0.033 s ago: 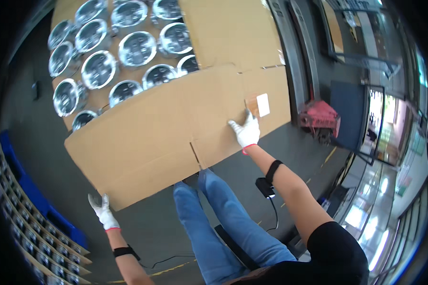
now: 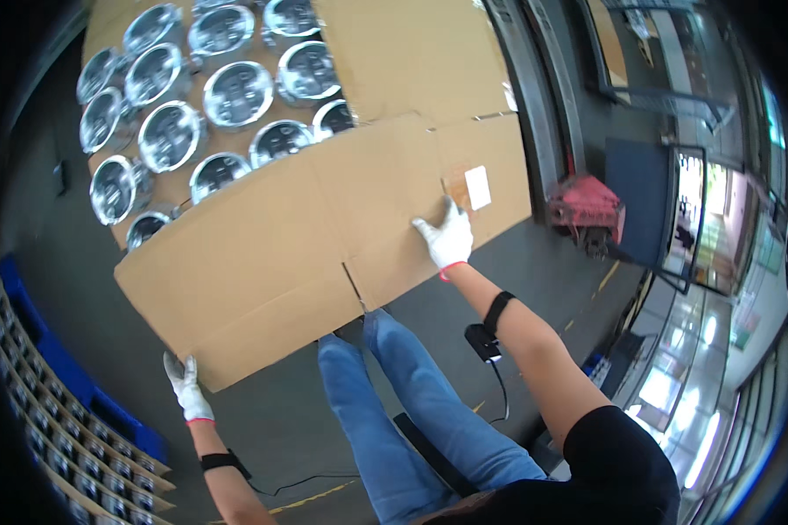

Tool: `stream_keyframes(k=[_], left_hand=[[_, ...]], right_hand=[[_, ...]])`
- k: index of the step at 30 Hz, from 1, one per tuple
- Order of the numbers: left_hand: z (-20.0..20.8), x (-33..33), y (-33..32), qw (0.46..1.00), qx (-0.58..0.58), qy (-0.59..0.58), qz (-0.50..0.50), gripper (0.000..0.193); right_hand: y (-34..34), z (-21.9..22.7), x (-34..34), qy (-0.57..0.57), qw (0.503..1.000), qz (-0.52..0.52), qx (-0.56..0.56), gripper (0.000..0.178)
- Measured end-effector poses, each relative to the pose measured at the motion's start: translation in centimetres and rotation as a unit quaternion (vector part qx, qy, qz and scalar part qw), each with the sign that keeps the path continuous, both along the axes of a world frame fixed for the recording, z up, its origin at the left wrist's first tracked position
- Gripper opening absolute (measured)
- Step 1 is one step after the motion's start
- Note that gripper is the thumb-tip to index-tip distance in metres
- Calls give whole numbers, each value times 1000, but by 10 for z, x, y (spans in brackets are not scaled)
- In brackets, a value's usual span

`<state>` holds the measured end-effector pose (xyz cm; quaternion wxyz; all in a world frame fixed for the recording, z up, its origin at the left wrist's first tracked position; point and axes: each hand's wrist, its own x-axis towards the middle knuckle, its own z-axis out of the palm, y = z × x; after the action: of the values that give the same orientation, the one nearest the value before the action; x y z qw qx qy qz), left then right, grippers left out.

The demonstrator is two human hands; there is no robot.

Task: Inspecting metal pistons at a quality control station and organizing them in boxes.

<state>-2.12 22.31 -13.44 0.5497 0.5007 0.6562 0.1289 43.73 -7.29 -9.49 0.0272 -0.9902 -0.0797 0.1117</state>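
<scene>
Along the near side of the brown cardboard panel [image 2: 236,271], we have both gloved hands spread wide. Our left hand [image 2: 187,389] is at the panel's near left corner, its thumb by the edge and fingers apart; we cannot tell whether it pinches the board. Our right hand [image 2: 449,238] lies on the panel's right part, thumb well away from the extended fingers, grasping nothing that we can see, near a white label [image 2: 478,188]. Beyond the panel's far left edge stand rows of silvery cups [image 2: 238,94], the nearest partly hidden by it.

To handle the panel well, we judge that both hands should work in time, with the left corner supported and the right palm steadying the face. The slot [image 2: 352,282] in its near edge looks like a weak spot where the board could bend, and its far edge is best kept from catching the rims.

The cardboard is matt and flat, with faint creases; another cardboard sheet [image 2: 411,61] lies beyond it. The cups are round and glossy, with bright rims. Our gloves are white, with red cuffs.
</scene>
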Motion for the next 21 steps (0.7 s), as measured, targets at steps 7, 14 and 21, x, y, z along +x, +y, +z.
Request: stream_keyframes(k=[7, 14, 21], left_hand=[[-26, 19, 41, 976, -213, 23, -40, 57], [-32, 28, 24, 988, -148, 51, -3, 53], [-4, 40, 29, 956, 18, 253, -149, 87]], right_hand=[[-6, 14, 19, 71, 997, -32, 12, 77], [-16, 8, 42, 108, 994, -9, 3, 72], [-15, 11, 57, 161, 986, 32, -7, 83]])
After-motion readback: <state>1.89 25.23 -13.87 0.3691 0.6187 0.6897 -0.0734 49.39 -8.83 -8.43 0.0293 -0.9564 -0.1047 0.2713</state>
